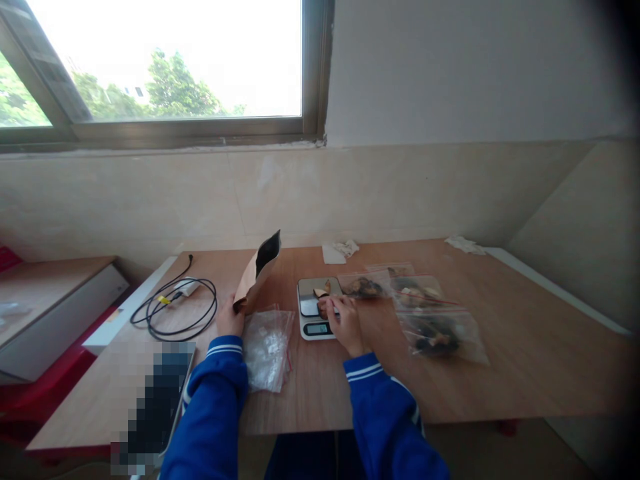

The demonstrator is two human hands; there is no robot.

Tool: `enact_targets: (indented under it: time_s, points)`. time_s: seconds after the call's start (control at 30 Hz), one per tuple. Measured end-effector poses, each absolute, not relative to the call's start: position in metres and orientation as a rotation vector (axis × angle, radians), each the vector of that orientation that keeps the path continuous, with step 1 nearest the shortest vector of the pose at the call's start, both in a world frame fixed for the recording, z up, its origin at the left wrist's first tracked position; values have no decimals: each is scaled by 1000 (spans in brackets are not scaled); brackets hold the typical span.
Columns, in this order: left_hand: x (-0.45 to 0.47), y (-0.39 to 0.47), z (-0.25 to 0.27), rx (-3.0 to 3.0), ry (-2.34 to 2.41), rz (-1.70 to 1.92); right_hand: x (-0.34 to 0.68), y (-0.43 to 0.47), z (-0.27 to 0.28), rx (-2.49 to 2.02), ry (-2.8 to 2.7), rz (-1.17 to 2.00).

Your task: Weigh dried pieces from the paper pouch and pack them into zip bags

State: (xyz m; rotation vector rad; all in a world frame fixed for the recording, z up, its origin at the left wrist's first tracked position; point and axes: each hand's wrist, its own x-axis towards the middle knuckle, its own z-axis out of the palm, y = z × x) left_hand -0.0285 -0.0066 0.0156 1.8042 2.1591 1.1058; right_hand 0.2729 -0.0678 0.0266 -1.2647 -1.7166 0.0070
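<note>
My left hand [230, 320] grips the lower end of a kraft paper pouch [254, 275]. The pouch tilts up to the right, and its mouth gapes to show a dark inside. My right hand [347, 327] is over the digital kitchen scale [305, 331], its fingertips pinched at a dried brown piece [323, 308] on the plate. More thin, curled brown pieces [321, 292] lie on the plate just beyond the fingers. The scale's display is lit, but its digits are too small to read. Beside my left wrist lies a stack of clear zip bags [267, 350].
Clear bags of dark dried pieces [437, 337] lie right of the scale, with others [365, 287] behind. A coiled black cable [213, 313] and white adapter [186, 287] sit left. A pixelated device [160, 400] lies front left. Crumpled tissue [346, 248] is near the wall.
</note>
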Motion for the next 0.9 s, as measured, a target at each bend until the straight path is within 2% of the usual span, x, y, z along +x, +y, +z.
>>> enact_targets:
  time_s: [0.33, 0.63, 0.9]
  points:
    - [-30, -5, 11, 1663, 1988, 1232, 256, -98, 65, -1089, -1475, 139]
    - [-25, -12, 16, 1912, 1672, 1499, 192, -130, 119, -1025, -1957, 178]
    - [-21, -25, 36, 1860, 1591, 1722, 190, -131, 124, -912, -2130, 587]
